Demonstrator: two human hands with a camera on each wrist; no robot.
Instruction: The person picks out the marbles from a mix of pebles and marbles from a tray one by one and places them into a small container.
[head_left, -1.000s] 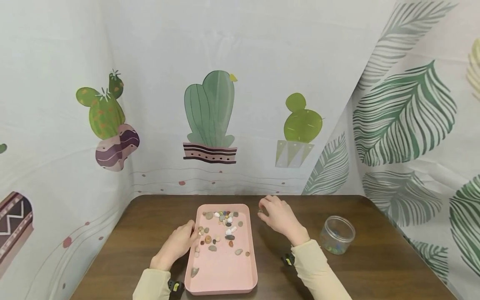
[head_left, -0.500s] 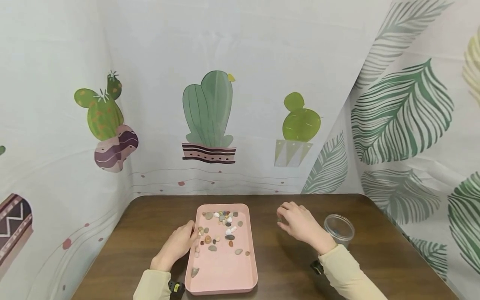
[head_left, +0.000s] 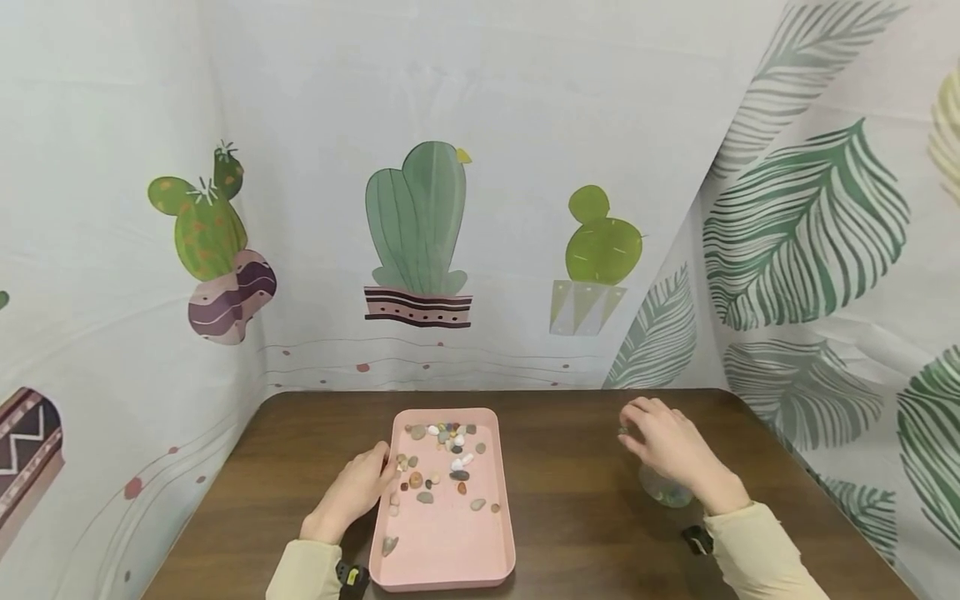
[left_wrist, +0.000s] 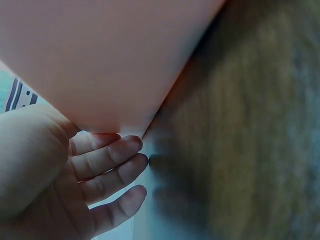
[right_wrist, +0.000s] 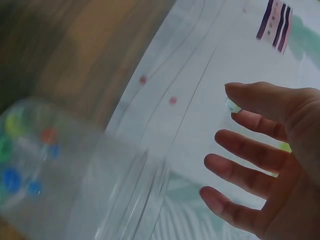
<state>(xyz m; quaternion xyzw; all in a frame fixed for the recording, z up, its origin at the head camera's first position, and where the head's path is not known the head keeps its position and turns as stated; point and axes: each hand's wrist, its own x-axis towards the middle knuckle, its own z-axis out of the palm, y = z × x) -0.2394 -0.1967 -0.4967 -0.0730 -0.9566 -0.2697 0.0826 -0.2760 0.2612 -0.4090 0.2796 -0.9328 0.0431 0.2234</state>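
Observation:
A pink tray [head_left: 442,552] lies lengthwise on the dark wooden table, with pebbles and small coloured pieces spread over its far half. My left hand [head_left: 352,486] grips the tray's left rim; in the left wrist view its fingers [left_wrist: 111,157] lie against the tray's outer wall. Between thumb and index finger my right hand [head_left: 670,442] pinches a clear glass marble [right_wrist: 233,105], its other fingers loosely spread. That hand is over a clear plastic jar [head_left: 666,493], which it partly hides. Blue, green and orange marbles [right_wrist: 11,179] show inside the jar in the right wrist view.
The wooden table [head_left: 570,517] stretches between tray and jar. Behind it hangs a pale cloth [head_left: 510,250] printed with cacti and leaves, reaching down to the table's far edge.
My right hand has moved right, from beside the tray's far right corner to the jar, carrying the marble. The left hand and the tray have stayed put.

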